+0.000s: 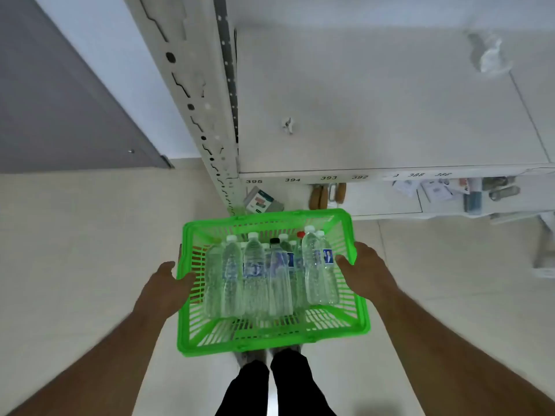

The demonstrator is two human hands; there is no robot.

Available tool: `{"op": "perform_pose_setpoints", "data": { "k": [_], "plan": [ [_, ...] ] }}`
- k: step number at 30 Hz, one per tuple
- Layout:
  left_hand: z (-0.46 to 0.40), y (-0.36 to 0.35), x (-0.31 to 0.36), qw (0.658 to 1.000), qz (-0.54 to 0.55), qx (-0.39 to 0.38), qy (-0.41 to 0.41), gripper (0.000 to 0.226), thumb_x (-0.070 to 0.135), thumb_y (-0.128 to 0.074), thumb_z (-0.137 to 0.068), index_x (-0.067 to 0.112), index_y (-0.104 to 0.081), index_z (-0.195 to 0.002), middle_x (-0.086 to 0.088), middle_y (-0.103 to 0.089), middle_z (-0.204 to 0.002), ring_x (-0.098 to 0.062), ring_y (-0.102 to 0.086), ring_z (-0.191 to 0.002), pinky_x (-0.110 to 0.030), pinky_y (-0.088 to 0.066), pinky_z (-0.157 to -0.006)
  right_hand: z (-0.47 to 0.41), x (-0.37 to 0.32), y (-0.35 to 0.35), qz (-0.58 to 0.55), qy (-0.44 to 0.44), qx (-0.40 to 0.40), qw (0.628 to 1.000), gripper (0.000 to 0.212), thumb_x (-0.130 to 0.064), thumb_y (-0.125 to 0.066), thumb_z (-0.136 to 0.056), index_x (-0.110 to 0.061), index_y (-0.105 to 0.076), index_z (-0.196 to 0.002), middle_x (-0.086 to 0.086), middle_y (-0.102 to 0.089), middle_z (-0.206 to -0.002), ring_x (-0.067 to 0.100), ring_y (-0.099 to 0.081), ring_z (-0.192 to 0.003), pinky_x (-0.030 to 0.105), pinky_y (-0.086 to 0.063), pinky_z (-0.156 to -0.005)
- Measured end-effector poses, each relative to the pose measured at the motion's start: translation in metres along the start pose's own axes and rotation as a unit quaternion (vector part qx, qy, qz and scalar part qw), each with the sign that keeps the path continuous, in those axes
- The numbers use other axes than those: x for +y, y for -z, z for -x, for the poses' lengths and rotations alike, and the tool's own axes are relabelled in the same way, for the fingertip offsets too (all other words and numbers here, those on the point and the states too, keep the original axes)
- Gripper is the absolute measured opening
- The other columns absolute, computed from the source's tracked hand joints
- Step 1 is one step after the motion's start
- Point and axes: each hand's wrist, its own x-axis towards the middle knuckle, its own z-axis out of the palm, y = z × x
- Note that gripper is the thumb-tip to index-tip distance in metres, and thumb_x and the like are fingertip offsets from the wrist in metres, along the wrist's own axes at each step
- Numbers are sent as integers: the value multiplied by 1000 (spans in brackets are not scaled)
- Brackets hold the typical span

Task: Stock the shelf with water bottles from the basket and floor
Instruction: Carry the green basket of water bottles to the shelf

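A bright green plastic basket (271,337) is carried in front of me, above the floor and my feet. Several clear water bottles (255,271) stand packed inside it, most with white caps, one black, one red. My left hand (166,288) grips the basket's left rim, thumb over the edge. My right hand (365,270) grips the right rim the same way. The white shelf (375,115) lies straight ahead, its top board almost bare, with number tags along its front edge.
A perforated white shelf upright (210,115) stands at the shelf's left end. A lower shelf (387,202) holds small boxes, papers and brown items. A crumpled clear plastic scrap (489,55) lies on the top board. A grey door (60,100) is at the left. Pale tiled floor surrounds me.
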Motion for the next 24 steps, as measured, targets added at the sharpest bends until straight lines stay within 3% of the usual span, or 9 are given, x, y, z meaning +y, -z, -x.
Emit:
{"op": "perform_pose_setpoints", "data": {
  "k": [3, 5, 8, 12, 19, 24],
  "plan": [
    [-7, -17, 0, 999, 35, 22, 20, 78, 45, -68, -83, 9, -39, -145, -19, -53, -140, -35, -62, -113, -38, -46, -96, -10, 16, -13, -36, -41, 26, 998, 51, -48, -57, -90, -16, -53, -129, 15, -62, -123, 36, -58, -115, 42, -48, -97],
    [-12, -29, -6, 998, 44, 32, 36, 59, 32, -69, -88, 6, -48, -136, -16, -63, -119, -31, -63, -99, -34, -45, -83, -14, 26, -22, -42, -68, 19, 997, 49, -44, -58, -92, -14, -53, -130, 15, -62, -124, 36, -58, -116, 40, -48, -94],
    [-24, -42, -15, 997, 49, 38, 47, 39, 30, -68, -87, 6, -61, -117, -9, -66, -91, -25, -60, -74, -32, -43, -68, -24, 37, -38, -55, -79, 13, 995, 44, -41, -59, -93, -11, -52, -124, 14, -64, -117, 35, -62, -108, 36, -48, -82],
    [-39, -52, -26, 995, 44, 57, 62, 35, 33, -65, -90, 3, -62, -108, -16, -65, -91, -33, -61, -81, -35, -45, -71, -41, 48, -52, -81, -108, 8, 991, 41, -35, -57, -96, -3, -52, -122, 17, -65, -108, 35, -62, -100, 30, -36, -72],
    [-49, -59, -29, 995, 48, 69, 63, 35, 34, -56, -96, -1, -58, -99, -17, -60, -83, -35, -58, -78, -36, -42, -66, -61, 57, -61, -118, -148, 19, 982, 28, -33, -55, -98, -5, -52, -96, 3, -53, -76, 30, -54, -77, 32, -38, -68],
    [-47, -59, -28, 995, 50, 68, 61, 35, 35, -56, -97, 1, -58, -96, -17, -61, -82, -35, -58, -76, -36, -42, -64, -64, 59, -60, -170, -167, -8, 971, 32, -36, -58, -97, -7, -53, -84, 7, -54, -73, 21, -51, -62, 30, -38, -55]
  ]
}}
